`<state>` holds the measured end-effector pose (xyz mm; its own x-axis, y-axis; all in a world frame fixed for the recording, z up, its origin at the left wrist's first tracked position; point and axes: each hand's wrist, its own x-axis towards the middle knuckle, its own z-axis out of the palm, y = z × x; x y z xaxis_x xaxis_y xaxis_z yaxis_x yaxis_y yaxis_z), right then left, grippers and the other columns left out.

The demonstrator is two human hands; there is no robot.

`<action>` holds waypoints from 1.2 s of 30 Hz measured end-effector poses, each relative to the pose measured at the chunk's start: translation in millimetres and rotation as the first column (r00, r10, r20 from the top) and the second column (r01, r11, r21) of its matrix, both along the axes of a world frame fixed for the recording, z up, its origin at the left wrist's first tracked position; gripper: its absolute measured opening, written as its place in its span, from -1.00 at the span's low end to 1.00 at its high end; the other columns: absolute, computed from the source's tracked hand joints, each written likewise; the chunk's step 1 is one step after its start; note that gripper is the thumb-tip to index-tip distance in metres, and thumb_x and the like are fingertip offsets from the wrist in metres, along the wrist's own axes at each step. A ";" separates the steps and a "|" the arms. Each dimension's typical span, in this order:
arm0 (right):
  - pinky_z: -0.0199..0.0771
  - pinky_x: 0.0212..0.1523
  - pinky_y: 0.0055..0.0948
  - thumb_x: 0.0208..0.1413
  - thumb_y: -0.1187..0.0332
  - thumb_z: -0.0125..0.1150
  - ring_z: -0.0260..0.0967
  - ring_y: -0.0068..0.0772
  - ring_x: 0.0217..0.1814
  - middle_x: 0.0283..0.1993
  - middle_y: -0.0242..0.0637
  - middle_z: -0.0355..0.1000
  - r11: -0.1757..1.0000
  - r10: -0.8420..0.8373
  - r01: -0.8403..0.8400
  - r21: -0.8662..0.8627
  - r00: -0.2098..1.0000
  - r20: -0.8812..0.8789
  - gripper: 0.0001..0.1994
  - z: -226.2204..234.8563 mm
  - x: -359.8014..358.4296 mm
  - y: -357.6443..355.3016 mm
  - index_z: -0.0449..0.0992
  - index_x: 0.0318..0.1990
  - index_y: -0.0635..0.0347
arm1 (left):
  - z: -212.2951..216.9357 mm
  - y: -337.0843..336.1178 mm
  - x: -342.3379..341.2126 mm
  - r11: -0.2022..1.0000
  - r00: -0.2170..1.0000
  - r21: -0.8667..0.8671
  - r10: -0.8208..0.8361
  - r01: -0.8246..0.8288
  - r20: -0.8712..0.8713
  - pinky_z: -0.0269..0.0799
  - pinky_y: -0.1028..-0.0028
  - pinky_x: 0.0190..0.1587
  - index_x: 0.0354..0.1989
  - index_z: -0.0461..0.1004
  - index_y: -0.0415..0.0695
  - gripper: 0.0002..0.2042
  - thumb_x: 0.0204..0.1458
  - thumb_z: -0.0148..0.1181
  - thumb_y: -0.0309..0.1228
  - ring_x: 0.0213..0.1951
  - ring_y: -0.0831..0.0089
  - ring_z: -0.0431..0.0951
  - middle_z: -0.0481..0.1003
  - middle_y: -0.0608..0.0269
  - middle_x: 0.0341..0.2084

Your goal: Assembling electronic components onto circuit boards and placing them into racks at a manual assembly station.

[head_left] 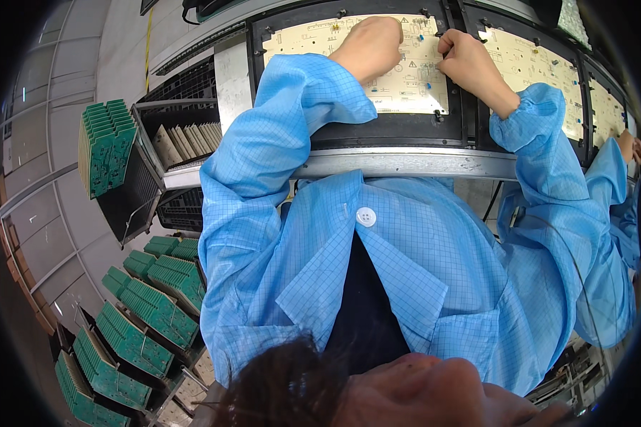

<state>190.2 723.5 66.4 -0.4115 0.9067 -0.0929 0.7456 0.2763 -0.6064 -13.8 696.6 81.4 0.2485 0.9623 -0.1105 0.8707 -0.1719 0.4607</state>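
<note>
Evidently, the cream-coloured printed circuit board (406,96) lies in a black carrier frame (377,133) before the person, under both hands. The left hand (369,48) is curled over its middle; the fingertips are hidden, so I cannot tell whether they grasp something. The right hand (470,62) bends its fingers at the board's right edge; whether a small part is pinched there, I cannot tell either. For good work, I think, the touch should be light, and the left sleeve (320,89) should not brush the small blue components (429,86).
</note>
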 end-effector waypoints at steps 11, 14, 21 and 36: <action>0.47 -0.26 -0.23 -0.12 0.54 0.19 0.52 -0.06 -0.30 -0.40 -0.05 0.51 0.994 0.027 -0.041 0.102 0.990 0.139 -0.81 6.3 -10.3 -4.2 0.46 -0.26 0.28 | -7.4 -1.2 12.0 0.998 0.997 0.010 -0.059 0.059 0.044 0.49 0.20 -0.06 -0.36 0.59 -0.36 -0.83 -0.09 0.23 -0.49 -0.19 -0.01 0.59 0.56 -0.21 -0.36; 0.47 -0.26 -0.22 -0.06 0.51 0.23 0.52 -0.04 -0.28 -0.39 -0.05 0.52 0.994 0.060 -0.075 0.086 0.984 0.167 -0.76 9.7 -2.7 -5.1 0.44 -0.18 0.26 | -6.2 -2.0 18.8 0.995 0.988 0.085 -0.054 0.042 0.144 0.51 0.23 -0.09 -0.41 0.61 -0.32 -0.87 -0.11 0.22 -0.51 -0.24 0.01 0.61 0.58 -0.14 -0.39; 0.44 -0.29 -0.38 0.14 0.38 0.23 0.47 -0.31 -0.35 -0.40 -0.18 0.48 0.995 0.040 -0.040 0.097 0.999 -0.003 -0.75 16.1 8.7 3.3 0.42 -0.06 0.23 | -0.5 -5.2 27.6 0.993 0.937 -0.071 0.111 -0.093 0.330 0.53 0.30 -0.09 -0.44 0.67 -0.22 -0.86 -0.18 0.21 -0.54 -0.31 0.13 0.64 0.62 -0.04 -0.45; 0.41 -0.26 -0.50 0.14 0.54 0.07 0.39 -0.48 -0.32 -0.39 -0.28 0.44 0.985 -0.158 0.127 -0.119 0.940 -0.304 -0.88 57.1 27.4 -6.7 0.46 -0.17 0.30 | 2.2 -5.9 46.4 0.998 0.953 -0.067 0.028 -0.008 0.301 0.52 0.24 -0.10 -0.44 0.64 -0.28 -0.85 -0.17 0.16 -0.58 -0.32 0.03 0.63 0.59 -0.15 -0.46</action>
<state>217.7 716.8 123.5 -0.3010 0.9510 -0.0707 0.5427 0.1099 -0.8327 32.6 690.7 83.6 0.2628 0.9602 -0.0950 0.6925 -0.1192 0.7115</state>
